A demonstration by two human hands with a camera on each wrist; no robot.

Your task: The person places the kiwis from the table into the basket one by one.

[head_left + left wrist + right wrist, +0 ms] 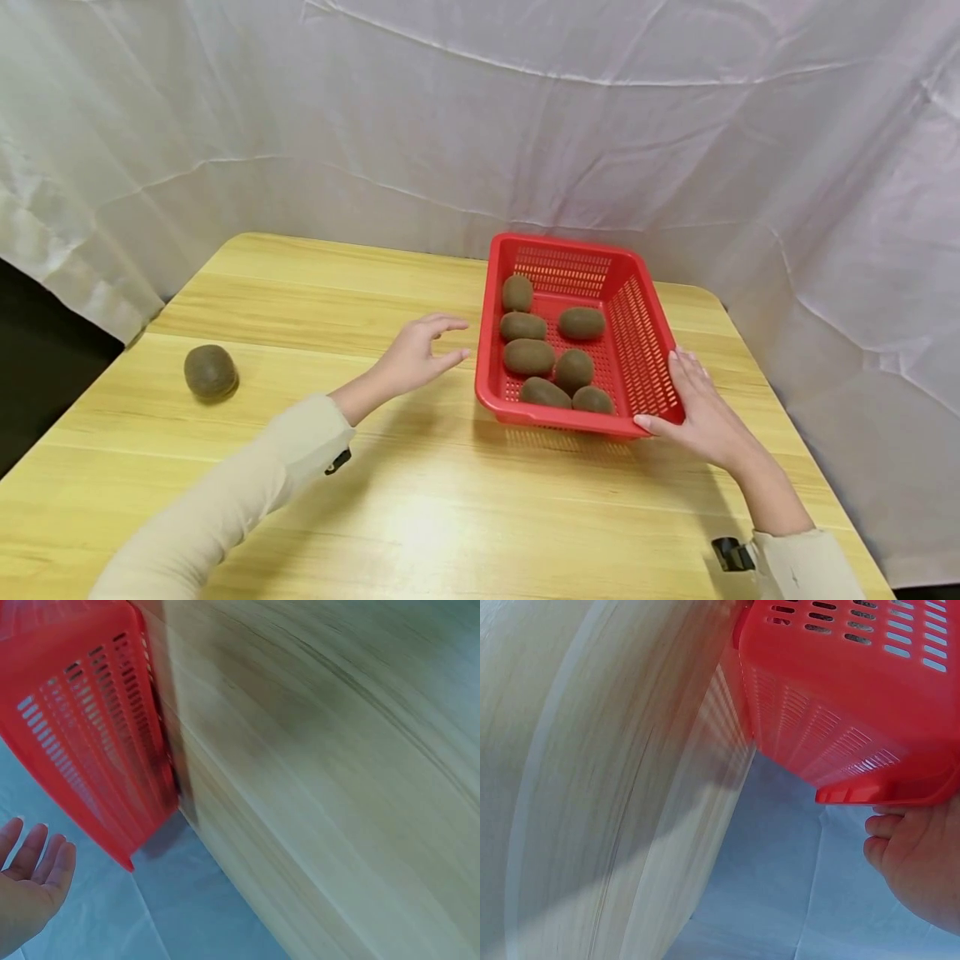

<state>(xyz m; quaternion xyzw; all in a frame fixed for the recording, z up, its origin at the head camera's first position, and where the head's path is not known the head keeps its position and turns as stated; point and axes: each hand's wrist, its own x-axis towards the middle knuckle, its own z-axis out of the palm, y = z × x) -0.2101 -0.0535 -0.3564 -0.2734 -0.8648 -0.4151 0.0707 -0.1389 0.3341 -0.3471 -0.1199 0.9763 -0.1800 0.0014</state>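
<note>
A red plastic basket [585,419] with slotted walls stands on the wooden table, holding several brown kiwis [528,357]. My right hand [708,417] holds its near right corner, thumb over the front rim and fingers along the right side. In the right wrist view, the fingertips [881,838] show just past the rim. Just left of the basket, my left hand [416,354] is apart from it, thumb and fingers spread toward the left wall with nothing between them. One more kiwi [211,372] lies alone on the left of the table.
The light wooden table [420,517] has rounded far corners. A pale cloth curtain [420,125] hangs behind it and along both sides. A dark area [45,358] shows past the table's left edge.
</note>
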